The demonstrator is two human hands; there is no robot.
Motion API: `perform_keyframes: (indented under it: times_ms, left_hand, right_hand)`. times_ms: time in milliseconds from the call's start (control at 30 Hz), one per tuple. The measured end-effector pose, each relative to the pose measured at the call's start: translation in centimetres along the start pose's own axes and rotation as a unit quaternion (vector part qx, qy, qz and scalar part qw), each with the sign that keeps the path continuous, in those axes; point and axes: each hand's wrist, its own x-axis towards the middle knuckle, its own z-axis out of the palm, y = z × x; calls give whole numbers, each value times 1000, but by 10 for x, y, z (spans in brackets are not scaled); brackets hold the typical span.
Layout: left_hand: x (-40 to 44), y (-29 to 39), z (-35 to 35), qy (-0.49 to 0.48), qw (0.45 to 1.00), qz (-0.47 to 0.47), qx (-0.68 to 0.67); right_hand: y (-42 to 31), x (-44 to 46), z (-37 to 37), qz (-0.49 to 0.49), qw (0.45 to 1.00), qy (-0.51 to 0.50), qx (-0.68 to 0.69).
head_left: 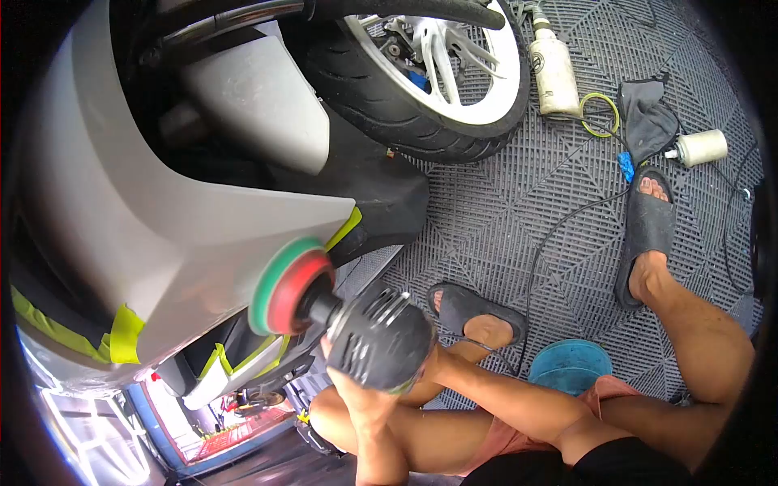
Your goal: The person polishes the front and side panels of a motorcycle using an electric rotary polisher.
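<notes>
A black polisher [381, 336] is held in front of me, its red and green pad [296, 287] against the lower edge of a silver-grey motorcycle panel [203, 219]. The pad is smeared, as by motion. My left hand [361, 397] is wrapped around the polisher's near side from below. My right hand [429, 366] grips its rear end, with the fingers partly hidden behind the body. Yellow-green masking tape [344, 228] lines the panel edge beside the pad, and another strip of tape [126, 334] sits lower left.
A tyred wheel with a white rim [486, 89] stands at the top. On the grey grid floor lie a white bottle [555, 77], a smaller white bottle [703, 148], a yellow ring [600, 115], a dark cloth [647, 121] and a cord [536, 251]. A blue bucket [571, 356] is by my legs.
</notes>
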Motion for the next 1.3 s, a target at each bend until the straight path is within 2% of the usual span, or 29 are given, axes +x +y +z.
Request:
perform_keyframes:
  times_ms: [33,200,333,433,567,667,767,900,933,1067,1100,1133,1167,1200,1300]
  left_hand:
    - [11,8,9,27,996,7,-83]
    - [22,25,17,61,998,17,-25]
    - [12,15,19,76,993,0,-95]
    - [18,21,26,68,995,-42,-62]
    - [18,11,26,43,999,-10,29]
    - [17,16,25,75,997,11,-10]
    - [17,20,25,74,997,-16,-27]
    - [17,6,24,28,999,2,34]
    - [15,6,21,45,997,26,50]
    - [4,3,11,107,983,-26,-149]
    - [1,3,5,125,977,-20,-169]
    - [-2,3,-1,143,972,-9,-188]
    - [-5,5,-5,149,969,2,-195]
    - [-7,7,-8,140,971,9,-194]
    - [-3,8,-10,97,981,32,-165]
  right_hand:
    - [0,1,0,1,1000,1,-4]
    - [-1,1,2,2,1000,4,-10]
    - [-1,0,3,5,1000,3,-12]
    - [-2,-1,3,8,1000,1,-12]
    - [-4,0,2,10,1000,-2,-15]
    - [-5,1,3,11,1000,-3,-16]
    - [-7,1,4,14,1000,-5,-17]
    - [-6,-1,5,10,1000,-7,-28]
    - [-6,-1,5,10,999,-5,-32]
    - [-7,-4,18,9,998,1,-56]
    - [-10,-2,22,13,999,2,-46]
    - [-18,-1,23,50,998,-1,25]
    - [-21,0,23,87,992,-5,93]
    - [-18,7,22,-4,992,6,126]
    - [-28,13,13,17,996,-4,88]
